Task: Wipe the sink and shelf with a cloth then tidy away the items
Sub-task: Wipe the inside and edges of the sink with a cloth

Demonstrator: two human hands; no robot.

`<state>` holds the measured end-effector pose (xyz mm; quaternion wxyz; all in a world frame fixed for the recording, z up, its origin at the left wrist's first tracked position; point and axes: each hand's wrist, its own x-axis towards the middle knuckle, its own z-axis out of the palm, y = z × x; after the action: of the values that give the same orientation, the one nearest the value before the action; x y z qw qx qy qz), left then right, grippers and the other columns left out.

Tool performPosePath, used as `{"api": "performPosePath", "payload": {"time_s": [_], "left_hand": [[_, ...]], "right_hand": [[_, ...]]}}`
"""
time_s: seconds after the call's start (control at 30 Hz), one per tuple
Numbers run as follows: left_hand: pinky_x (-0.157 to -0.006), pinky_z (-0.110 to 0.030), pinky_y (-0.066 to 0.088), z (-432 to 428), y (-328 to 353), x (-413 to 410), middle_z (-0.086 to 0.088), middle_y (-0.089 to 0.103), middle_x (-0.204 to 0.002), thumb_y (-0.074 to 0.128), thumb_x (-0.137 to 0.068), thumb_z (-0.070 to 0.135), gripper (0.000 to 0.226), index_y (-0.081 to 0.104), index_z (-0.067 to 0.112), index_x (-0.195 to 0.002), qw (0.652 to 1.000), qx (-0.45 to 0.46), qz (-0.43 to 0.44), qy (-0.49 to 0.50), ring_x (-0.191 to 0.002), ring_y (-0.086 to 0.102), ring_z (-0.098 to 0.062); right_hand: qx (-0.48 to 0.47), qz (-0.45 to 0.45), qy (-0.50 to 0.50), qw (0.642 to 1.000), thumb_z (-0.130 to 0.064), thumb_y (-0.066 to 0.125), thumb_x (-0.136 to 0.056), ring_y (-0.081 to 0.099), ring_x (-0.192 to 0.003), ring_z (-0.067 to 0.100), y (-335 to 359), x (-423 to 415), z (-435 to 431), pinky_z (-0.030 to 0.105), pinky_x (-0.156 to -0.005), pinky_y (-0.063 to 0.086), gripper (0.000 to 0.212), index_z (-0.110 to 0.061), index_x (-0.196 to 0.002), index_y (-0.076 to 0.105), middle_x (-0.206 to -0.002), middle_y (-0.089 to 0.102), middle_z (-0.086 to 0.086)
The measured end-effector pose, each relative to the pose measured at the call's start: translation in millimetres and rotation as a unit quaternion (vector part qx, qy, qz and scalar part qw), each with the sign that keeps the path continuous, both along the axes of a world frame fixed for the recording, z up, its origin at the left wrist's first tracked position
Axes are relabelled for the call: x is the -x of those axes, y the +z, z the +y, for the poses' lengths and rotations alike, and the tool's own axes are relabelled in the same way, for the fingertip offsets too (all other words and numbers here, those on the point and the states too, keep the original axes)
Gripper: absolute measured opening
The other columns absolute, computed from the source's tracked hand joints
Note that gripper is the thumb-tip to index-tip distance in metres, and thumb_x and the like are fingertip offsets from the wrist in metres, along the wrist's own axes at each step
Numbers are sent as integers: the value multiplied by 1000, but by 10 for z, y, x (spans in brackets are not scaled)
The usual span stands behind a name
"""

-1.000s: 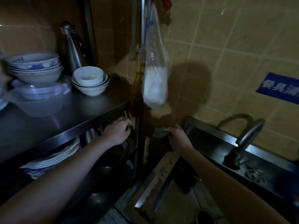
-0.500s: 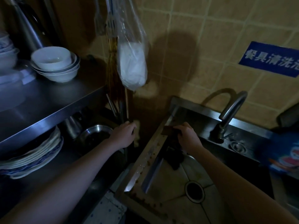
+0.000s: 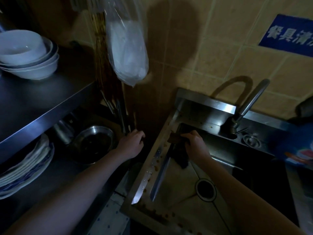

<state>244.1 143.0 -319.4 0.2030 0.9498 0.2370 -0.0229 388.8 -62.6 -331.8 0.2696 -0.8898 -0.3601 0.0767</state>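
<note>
right hand [image 3: 194,145], fingers gripping a dark cloth [image 3: 181,157] draped over the left rim of the sink [image 3: 205,103], left hand [image 3: 132,144] just left of the sink, fingers curled, seemingly round the shelf post [image 3: 131,116], stacked bowls [image 3: 30,56] farther left

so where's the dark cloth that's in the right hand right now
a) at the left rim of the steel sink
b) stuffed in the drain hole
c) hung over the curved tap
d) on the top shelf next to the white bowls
a: the right hand grips the dark cloth at the left rim of the stainless steel sink, and the cloth's loose end hangs down inside the basin.
</note>
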Motion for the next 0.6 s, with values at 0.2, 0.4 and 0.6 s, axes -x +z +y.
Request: {"api": "performPosePath", "payload": {"time_s": [0.2, 0.4, 0.6], "left_hand": [[-89, -37, 45, 137, -184, -64, -3, 47, -129, 45, -95, 20, 29, 47, 17, -124, 1000, 9, 7, -20, -115, 49, -22], [-91, -39, 45, 185, -259, -195, -4, 47, -128, 45, -95, 20, 29, 48, 17, -124, 999, 22, 8, -27, -113, 50, -22], [-91, -42, 44, 206, -385, -326, -4, 48, -126, 45, -94, 20, 27, 49, 17, -121, 999, 25, 10, -25, -112, 50, -23]], "right_hand": [[-4, -16, -15, 1000, -7, 50, -92, 46, -86, 9, -119, -8, 125, 3, -62, 31, 33, -14, -123, 60, -115, 49, 4], [-13, 0, -29, 999, -6, 49, -93, 45, -90, 8, -193, -101, 236, 9, -71, 37, 34, -14, -124, 59, -117, 48, 4], [-30, 43, -22, 998, -10, 49, -93, 47, -93, 6, -478, -226, 465, 3, -67, 33, 33, -21, -123, 58, -118, 47, 0]]}}
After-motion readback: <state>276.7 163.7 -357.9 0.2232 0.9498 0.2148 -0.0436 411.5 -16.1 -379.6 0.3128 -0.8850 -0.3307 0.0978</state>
